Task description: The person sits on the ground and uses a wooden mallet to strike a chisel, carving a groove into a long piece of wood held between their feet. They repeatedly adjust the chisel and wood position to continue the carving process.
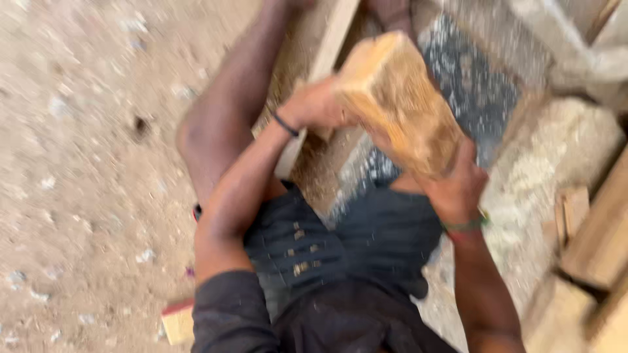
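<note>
Over the sandy, sawdust-strewn ground (85,196) in front of my lap, I hold the rough wooden block (399,104) aloft, its long axis slanting from my left hand (317,104), closed on its upper end, down to my right hand (458,186), gripping its lower end.

Dark sleeves, dark studded shorts, black wristband, green wristband.

One rough tan wooden block (399,104), two bare hands, left (314,104) and right (458,186), one pale wooden plank (324,68), one small red-edged wooden offcut (178,321), two wristbands.
</note>
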